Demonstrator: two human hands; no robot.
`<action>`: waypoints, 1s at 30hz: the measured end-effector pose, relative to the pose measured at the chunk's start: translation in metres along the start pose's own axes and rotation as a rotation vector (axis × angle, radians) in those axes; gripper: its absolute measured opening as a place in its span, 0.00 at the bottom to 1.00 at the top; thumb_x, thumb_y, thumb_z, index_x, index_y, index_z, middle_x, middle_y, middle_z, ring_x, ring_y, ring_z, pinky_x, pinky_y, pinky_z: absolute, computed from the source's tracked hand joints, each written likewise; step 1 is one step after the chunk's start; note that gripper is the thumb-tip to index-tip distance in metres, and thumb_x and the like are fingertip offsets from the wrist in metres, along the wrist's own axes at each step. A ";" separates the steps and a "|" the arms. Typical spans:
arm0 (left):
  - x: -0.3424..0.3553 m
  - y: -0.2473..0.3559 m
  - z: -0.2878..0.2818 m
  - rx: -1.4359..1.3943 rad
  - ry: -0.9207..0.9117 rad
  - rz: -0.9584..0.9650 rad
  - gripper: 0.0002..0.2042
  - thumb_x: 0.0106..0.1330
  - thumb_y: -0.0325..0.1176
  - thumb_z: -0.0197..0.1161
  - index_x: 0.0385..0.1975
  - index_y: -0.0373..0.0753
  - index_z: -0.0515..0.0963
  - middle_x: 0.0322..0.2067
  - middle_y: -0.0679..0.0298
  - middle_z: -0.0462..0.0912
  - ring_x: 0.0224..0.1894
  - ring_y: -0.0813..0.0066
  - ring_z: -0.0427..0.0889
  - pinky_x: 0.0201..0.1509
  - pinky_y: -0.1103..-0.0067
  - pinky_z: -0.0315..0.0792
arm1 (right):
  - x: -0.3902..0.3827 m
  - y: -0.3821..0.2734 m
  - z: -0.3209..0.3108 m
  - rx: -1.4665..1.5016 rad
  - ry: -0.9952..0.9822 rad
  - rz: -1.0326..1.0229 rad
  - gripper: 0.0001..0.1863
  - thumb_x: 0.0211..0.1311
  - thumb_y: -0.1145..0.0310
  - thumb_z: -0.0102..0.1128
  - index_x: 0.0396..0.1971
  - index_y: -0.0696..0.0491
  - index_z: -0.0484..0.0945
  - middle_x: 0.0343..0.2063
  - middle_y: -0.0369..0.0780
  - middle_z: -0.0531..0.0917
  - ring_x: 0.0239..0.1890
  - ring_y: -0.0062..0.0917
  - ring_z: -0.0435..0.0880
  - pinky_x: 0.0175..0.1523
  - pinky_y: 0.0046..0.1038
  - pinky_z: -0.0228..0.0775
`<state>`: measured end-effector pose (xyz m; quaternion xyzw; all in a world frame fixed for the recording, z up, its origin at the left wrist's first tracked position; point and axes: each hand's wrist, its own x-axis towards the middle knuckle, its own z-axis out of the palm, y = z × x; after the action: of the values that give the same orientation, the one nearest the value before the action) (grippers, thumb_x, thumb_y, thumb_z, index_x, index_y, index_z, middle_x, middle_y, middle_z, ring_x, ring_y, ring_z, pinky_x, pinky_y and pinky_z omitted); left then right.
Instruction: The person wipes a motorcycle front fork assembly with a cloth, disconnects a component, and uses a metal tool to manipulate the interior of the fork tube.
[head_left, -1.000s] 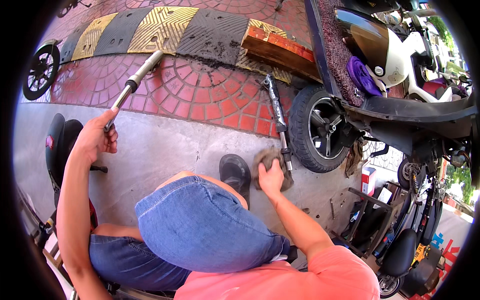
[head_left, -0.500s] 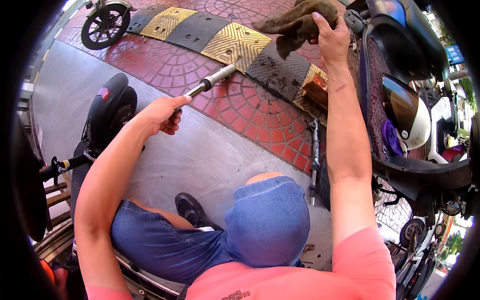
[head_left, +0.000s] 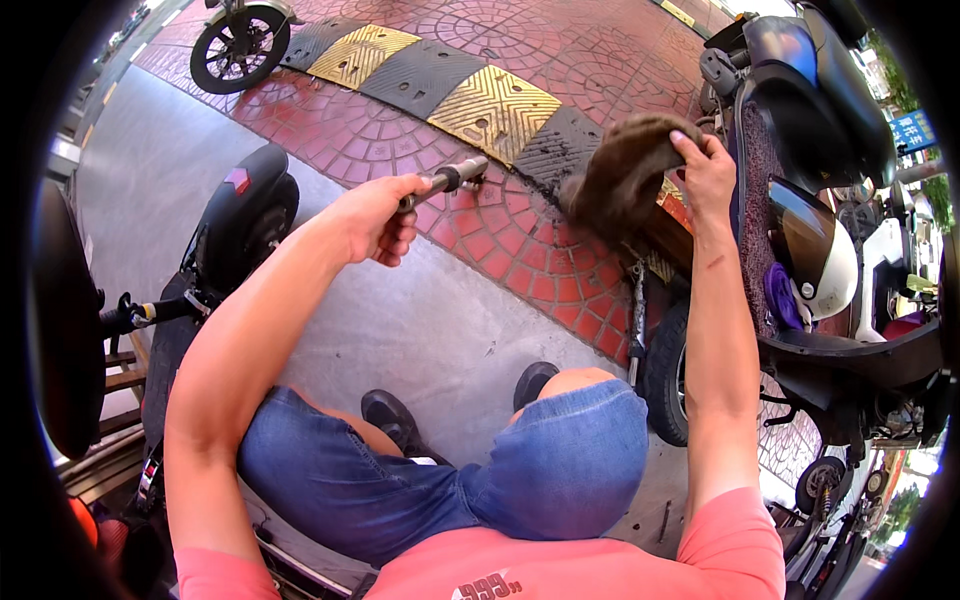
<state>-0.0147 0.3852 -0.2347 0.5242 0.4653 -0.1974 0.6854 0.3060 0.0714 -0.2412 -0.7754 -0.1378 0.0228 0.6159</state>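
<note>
My left hand (head_left: 375,222) is closed round the near end of a shock absorber (head_left: 457,177), a slim metal tube with a thicker grey far end, held over the paving. My right hand (head_left: 710,180), farther right, pinches a dark brown rag (head_left: 628,175) by its upper edge. The rag hangs blurred by motion, a short way right of the tube and apart from it. Behind it, a reddish-brown block (head_left: 673,205) is partly hidden. A second tube-like metal part (head_left: 638,310) stands below the rag, beside a tyre (head_left: 668,375).
A black and yellow speed ramp (head_left: 492,108) crosses the red paving (head_left: 465,235). On the right stands a scooter (head_left: 820,110) with a white helmet (head_left: 838,262) on its footboard. A black wheel and mudguard (head_left: 245,205) are at the left. Another wheel (head_left: 240,48) stands far left.
My right hand has lowered the rag toward me and slightly right. My left hand has moved right and slightly up with the shock absorber. A second shoe now shows by my right knee.
</note>
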 end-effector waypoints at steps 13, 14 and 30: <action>-0.042 0.015 0.010 0.035 -0.175 0.001 0.19 0.73 0.54 0.57 0.30 0.44 0.67 0.18 0.68 0.65 0.18 0.70 0.69 0.23 0.67 0.66 | -0.163 0.022 0.139 0.638 -0.568 -0.005 0.20 0.71 0.77 0.67 0.60 0.59 0.78 0.56 0.37 0.83 0.57 0.18 0.81 0.64 0.25 0.74; -0.041 0.017 0.006 0.007 -0.156 -0.025 0.19 0.73 0.53 0.56 0.31 0.44 0.68 0.18 0.68 0.65 0.18 0.70 0.69 0.23 0.68 0.66 | -0.168 0.022 0.154 0.616 -0.638 0.001 0.21 0.71 0.75 0.67 0.62 0.60 0.77 0.59 0.37 0.81 0.59 0.18 0.80 0.65 0.25 0.72; -0.035 0.027 -0.014 0.297 0.234 0.209 0.22 0.72 0.49 0.53 0.20 0.39 0.72 0.13 0.64 0.69 0.12 0.70 0.68 0.18 0.70 0.63 | -0.142 0.038 0.221 -0.011 -0.621 -0.432 0.12 0.56 0.70 0.64 0.38 0.60 0.77 0.34 0.50 0.78 0.38 0.49 0.80 0.44 0.41 0.75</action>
<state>-0.0172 0.4001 -0.1913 0.6844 0.4506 -0.1295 0.5584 0.1311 0.2386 -0.3503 -0.6879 -0.4786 0.1256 0.5310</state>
